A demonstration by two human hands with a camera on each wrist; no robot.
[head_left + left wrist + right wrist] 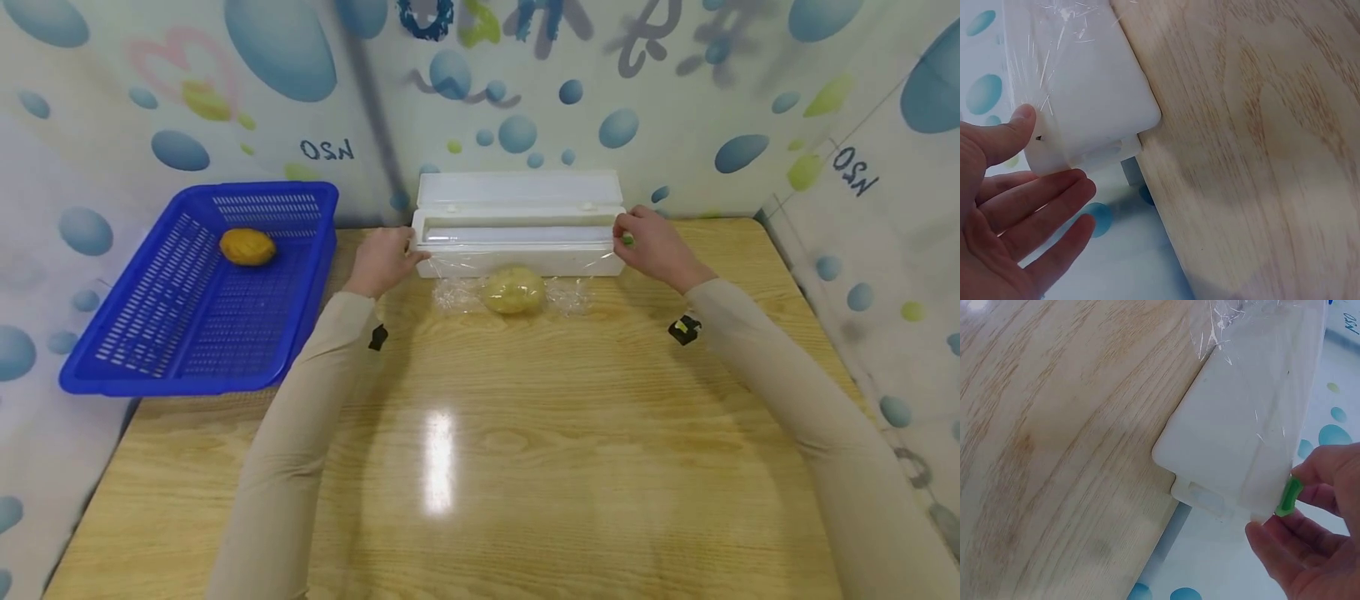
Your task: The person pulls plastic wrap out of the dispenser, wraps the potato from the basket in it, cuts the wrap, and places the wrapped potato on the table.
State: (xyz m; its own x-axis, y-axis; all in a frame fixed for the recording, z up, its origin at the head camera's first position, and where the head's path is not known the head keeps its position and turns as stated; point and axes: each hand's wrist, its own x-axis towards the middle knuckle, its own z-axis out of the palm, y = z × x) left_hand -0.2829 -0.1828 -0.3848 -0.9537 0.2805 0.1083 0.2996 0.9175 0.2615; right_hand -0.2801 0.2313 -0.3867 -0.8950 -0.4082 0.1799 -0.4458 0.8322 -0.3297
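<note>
A white cling film dispenser (517, 262) lies along the table's back edge with its lid (519, 190) raised. Clear film (457, 296) runs from its front over a pale yellow mango-like fruit (513, 292) lying before it. My left hand (382, 260) holds the dispenser's left end, thumb on the front (1022, 125) and fingers around the end. At the right end, my right hand (654, 246) pinches a small green slider cutter (1289, 496) between thumb and fingers, close against the dispenser's edge.
On the left stands a blue plastic basket (300, 333) with a yellow mango (247, 247) inside. A patterned wall covering (525, 108) rises directly behind the table (525, 467). Dark wrist cameras (684, 328) sit under both sleeves.
</note>
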